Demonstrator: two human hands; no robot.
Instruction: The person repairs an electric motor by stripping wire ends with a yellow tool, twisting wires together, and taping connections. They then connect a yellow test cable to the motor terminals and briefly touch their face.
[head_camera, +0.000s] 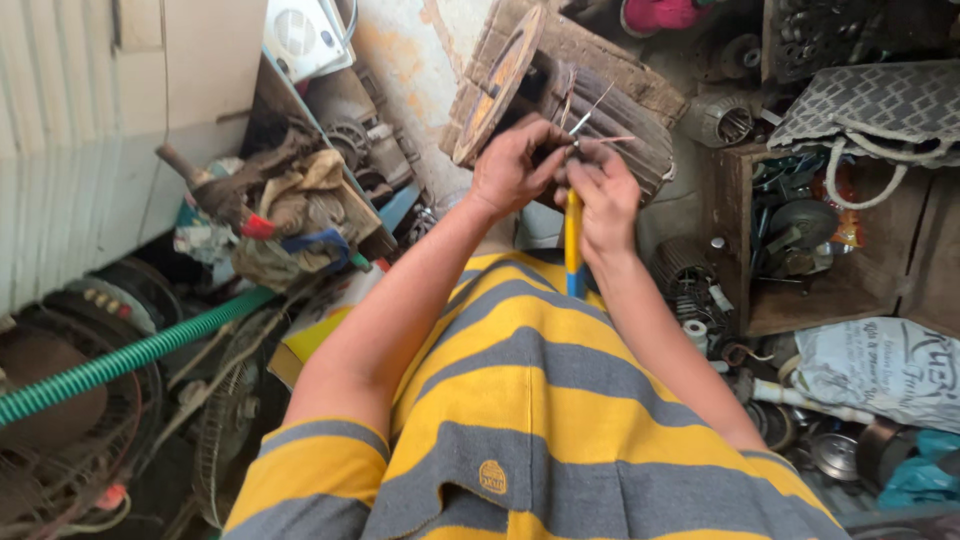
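A large wooden cable spool (560, 95) lies tipped on the floor at the far middle, close enough that both hands work just in front of its wound core; thin wire ends (590, 125) stick up from between the hands, probably drawn off it, though where they start is hidden. To the right stands an open wooden crate (800, 300) of metal parts with a woven bag (880, 105) slumped over its far edge. At left a green ribbed hose (130, 358) crosses a heap of rags and old motor parts too jumbled to tell apart. The right hand (603, 205) has its fingers clamped round a yellow-handled tool (573, 245), held upright so its metal tip meets the wires; the tip itself is mostly covered. The left hand (515, 165) has its fingers pinched together on the wires, steadying them.
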